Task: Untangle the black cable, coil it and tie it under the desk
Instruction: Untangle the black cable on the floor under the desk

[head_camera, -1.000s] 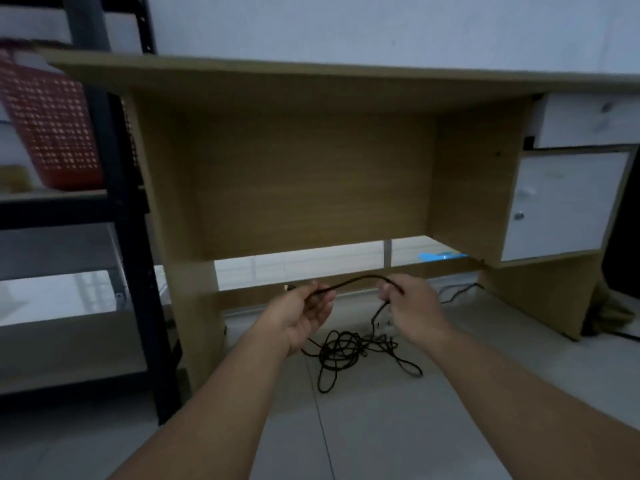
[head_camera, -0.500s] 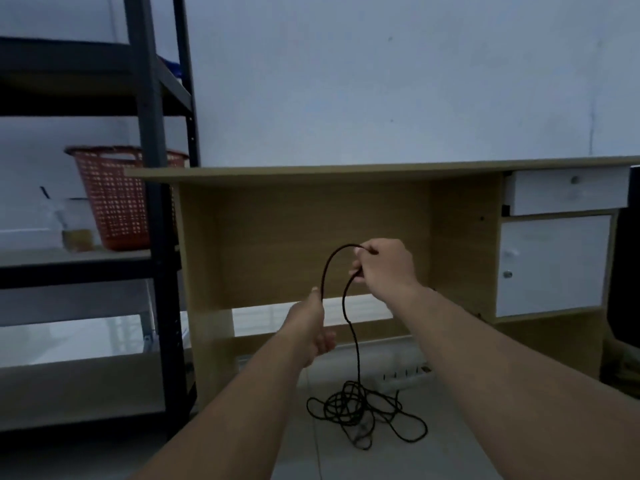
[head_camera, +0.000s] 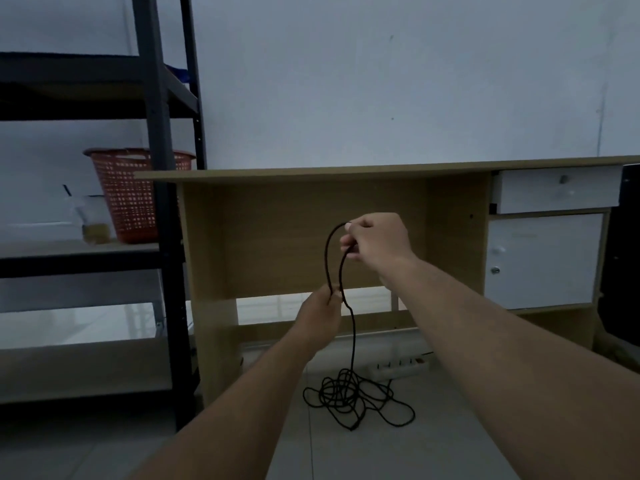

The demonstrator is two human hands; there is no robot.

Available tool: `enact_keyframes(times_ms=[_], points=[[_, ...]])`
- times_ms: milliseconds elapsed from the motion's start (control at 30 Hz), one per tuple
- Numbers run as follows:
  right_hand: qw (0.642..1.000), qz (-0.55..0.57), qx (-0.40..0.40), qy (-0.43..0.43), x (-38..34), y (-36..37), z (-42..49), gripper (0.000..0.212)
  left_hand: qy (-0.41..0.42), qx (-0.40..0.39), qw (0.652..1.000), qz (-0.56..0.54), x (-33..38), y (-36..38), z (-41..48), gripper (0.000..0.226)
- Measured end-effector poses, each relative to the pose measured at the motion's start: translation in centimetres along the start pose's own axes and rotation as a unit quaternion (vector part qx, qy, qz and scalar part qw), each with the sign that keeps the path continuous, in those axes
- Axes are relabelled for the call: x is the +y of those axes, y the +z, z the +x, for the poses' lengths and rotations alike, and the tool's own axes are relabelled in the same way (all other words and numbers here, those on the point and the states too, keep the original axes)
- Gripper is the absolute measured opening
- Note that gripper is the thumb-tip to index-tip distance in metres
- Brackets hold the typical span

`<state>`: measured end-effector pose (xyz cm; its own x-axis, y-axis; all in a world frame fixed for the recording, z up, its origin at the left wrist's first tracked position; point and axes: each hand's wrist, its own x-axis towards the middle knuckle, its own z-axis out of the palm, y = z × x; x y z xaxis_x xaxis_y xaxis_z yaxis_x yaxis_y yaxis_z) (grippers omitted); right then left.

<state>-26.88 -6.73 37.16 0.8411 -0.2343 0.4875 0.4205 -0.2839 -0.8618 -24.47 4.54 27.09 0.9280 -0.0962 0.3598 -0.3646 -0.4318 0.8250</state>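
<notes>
The desk (head_camera: 277, 244) fills mid-frame, its top edge running from centre left to the right border. Beneath it the kneehole stands open between the left side panel and the drawer (head_camera: 557, 190) and door (head_camera: 543, 261) at the right, with a gap below the back panel. A black rack (head_camera: 161, 209) stands just beside the desk's left edge, holding a red basket (head_camera: 135, 199) at centre left. A power strip (head_camera: 398, 368) lies under the desk on the floor (head_camera: 398, 455), whose tiles spread across the bottom of the frame.

The cable (head_camera: 353, 341) rises from a tangle at lower centre, just in front of the power strip, up to both hands. The right hand (head_camera: 375, 242), the higher one, curls its fingers round the top of a narrow loop. The left hand (head_camera: 320, 317), lower and to the left, pinches the loop's left strand. The other strand passes just beside it and drops to the tangle.
</notes>
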Motion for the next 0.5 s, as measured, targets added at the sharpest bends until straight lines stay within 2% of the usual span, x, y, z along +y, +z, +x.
enact_keyframes(times_ms=[100, 200, 367, 500], points=[[1.0, 0.011, -0.014, -0.012, 1.8, -1.1, 1.9, 0.019, 0.054, 0.0, 0.998, 0.033, -1.9, 2.4, 2.5, 0.03], [0.999, 0.023, -0.035, -0.01, 5.1, -1.3, 5.2, 0.02, 0.081, 0.019, 0.996, -0.02, -4.4, 6.6, 5.1, 0.031], [0.998, 0.034, -0.047, 0.032, 11.6, 0.1, 12.2, 0.023, 0.03, 0.028, 0.992, -0.12, -9.0, 12.8, 10.5, 0.037], [0.998, 0.018, -0.043, 0.034, 14.9, 1.6, 16.2, 0.027, 0.027, 0.047, 0.995, -0.085, -11.7, 12.4, 13.9, 0.036]])
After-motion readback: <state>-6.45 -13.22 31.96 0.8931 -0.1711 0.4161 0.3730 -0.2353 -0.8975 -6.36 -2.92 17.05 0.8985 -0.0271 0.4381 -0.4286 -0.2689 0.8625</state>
